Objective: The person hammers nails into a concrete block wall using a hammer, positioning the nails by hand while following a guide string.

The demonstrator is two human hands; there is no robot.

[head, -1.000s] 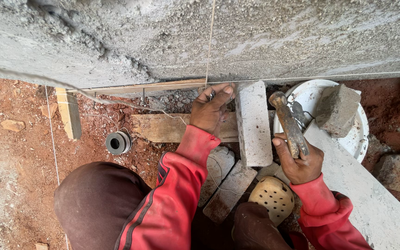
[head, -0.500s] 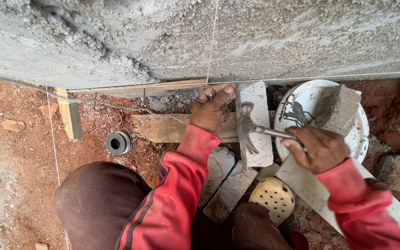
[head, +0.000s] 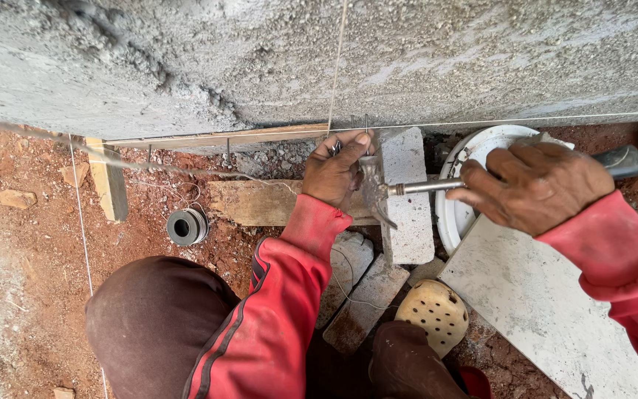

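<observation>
Gripping the hammer tight in my right hand, I have its head beside the grey block. My left hand pinches a nail against the wooden board at the wall's foot.

Rough grey concrete wall, worn metal hammer, rough matt wooden plank

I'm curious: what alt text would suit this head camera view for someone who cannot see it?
A person in red sleeves holds a claw hammer in the right hand, its head beside the left hand, which pinches a small nail at a grey concrete block below a rough wall.
</observation>
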